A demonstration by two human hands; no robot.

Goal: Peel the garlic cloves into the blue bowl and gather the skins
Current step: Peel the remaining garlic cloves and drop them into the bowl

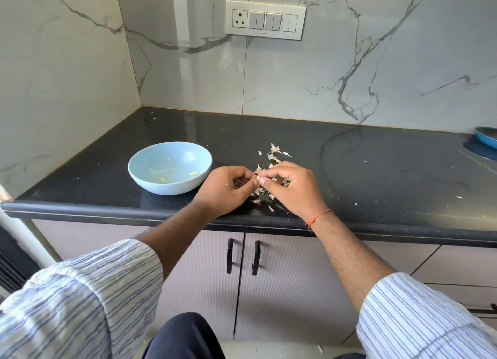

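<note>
A light blue bowl [170,167] stands on the black counter [349,170], left of my hands, with a few small peeled cloves [194,174] inside. My left hand [224,190] and my right hand [291,188] meet over the counter's front part and pinch one small garlic clove [257,177] between their fingertips. Papery garlic skins [274,154] lie scattered on the counter under and behind my hands; part of the pile is hidden by my right hand.
A marble-patterned wall with a switch panel [265,19] rises behind the counter, and a side wall closes the left. A blue pan [487,136] sits at the far right edge. Cabinet doors with black handles [243,256] are below the counter's front edge.
</note>
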